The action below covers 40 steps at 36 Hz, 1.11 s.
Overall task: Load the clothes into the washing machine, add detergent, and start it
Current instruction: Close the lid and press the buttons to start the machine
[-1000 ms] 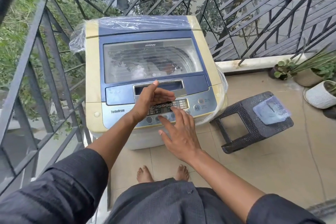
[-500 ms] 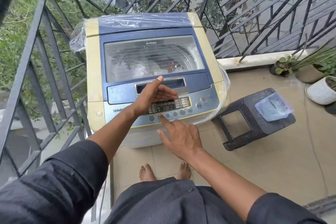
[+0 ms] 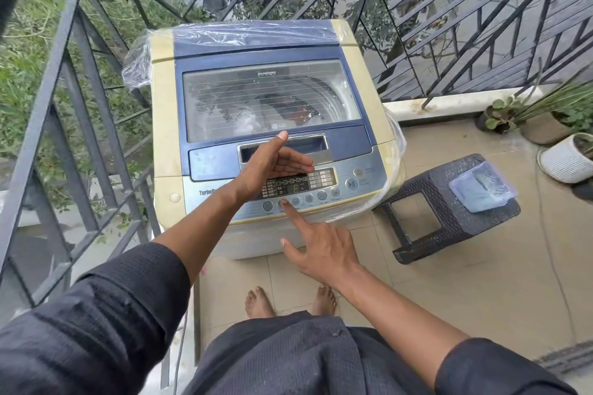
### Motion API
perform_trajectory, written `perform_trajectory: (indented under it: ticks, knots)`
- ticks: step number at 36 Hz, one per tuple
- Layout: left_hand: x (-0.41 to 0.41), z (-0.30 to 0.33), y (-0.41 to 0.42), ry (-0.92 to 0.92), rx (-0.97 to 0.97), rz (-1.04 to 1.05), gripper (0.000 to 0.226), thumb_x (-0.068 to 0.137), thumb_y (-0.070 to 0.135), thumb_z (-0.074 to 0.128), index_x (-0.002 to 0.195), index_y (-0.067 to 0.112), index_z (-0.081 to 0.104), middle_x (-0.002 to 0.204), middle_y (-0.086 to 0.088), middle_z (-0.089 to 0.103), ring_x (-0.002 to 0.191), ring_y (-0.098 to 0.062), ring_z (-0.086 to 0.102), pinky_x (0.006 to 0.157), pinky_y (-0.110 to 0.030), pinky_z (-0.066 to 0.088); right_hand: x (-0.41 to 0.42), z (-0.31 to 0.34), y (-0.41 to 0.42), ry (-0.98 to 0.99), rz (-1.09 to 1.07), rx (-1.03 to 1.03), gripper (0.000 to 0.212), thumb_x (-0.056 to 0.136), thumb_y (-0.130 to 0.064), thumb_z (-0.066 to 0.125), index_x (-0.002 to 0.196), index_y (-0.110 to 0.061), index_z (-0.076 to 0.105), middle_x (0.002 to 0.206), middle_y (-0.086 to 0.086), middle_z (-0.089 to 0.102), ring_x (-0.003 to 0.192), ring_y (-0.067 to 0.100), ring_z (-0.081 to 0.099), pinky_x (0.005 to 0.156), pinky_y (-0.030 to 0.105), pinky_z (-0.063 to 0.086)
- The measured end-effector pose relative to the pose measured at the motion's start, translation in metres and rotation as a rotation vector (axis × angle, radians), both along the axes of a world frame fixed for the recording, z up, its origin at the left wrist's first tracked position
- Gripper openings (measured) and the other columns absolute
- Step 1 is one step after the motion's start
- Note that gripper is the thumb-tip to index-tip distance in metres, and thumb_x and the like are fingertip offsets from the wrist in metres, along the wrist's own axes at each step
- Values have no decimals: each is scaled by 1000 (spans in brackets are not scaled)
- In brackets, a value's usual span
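Here, right hand point(image 3: 324, 250) forefinger on round button point(image 3: 281, 203), glossy panel point(image 3: 369, 194)

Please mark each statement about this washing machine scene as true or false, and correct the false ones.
1. The washing machine lid is closed. True.
2. The right hand presses a panel button with its index finger. True.
3. The left hand grips the lid handle. False: it hovers open above the control panel.
4. The dark stool stands left of the machine. False: it stands on the right.
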<state>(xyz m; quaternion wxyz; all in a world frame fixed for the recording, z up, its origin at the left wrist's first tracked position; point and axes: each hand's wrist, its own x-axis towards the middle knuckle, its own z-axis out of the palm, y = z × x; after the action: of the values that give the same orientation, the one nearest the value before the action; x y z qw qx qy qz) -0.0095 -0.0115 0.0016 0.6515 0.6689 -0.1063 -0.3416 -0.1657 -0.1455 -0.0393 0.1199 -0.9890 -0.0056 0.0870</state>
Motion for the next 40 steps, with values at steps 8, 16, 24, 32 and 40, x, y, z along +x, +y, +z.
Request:
perform_trajectory:
  ticks: [8, 16, 24, 32, 40]
  knots:
    - [-1, 0, 0, 4, -10, -4, 87, 109, 61, 21, 121, -8, 74, 120, -23, 78, 118, -31, 75, 112, -37, 54, -1, -3, 1, 24, 9, -33, 81, 92, -70, 31, 161, -48, -4, 69, 5, 66, 67, 30, 66, 63, 38, 45]
    - [2, -2, 0, 23, -17, -15, 91, 100, 65, 25, 123, -8, 74, 119, -22, 79, 118, -30, 75, 106, -31, 56, -1, -3, 2, 24, 73, -152, 83, 94, -66, 30, 164, -38, -6, 58, 3, 53, 52, 27, 52, 54, 34, 36]
    - [5, -4, 1, 35, -7, -28, 90, 101, 67, 24, 121, -4, 75, 119, -21, 79, 120, -31, 74, 113, -39, 53, 0, 2, 3, 53, 61, -124, 80, 97, -65, 30, 164, -39, -6, 56, -3, 34, 58, 29, 57, 56, 35, 37]
    - [4, -3, 0, 32, 17, -28, 91, 100, 69, 25, 122, -4, 75, 120, -19, 79, 120, -30, 74, 114, -40, 51, -7, 3, -6, 76, 23, -30, 81, 101, -59, 37, 164, -37, -8, 60, -5, 46, 56, 22, 49, 63, 37, 49]
    - [-4, 0, -1, 7, 21, -11, 90, 101, 65, 25, 123, -7, 74, 119, -19, 80, 119, -29, 75, 103, -27, 56, -13, -1, -25, 63, -65, -27, 83, 100, -59, 39, 164, -37, -10, 65, -4, 54, 64, 27, 62, 67, 38, 53]
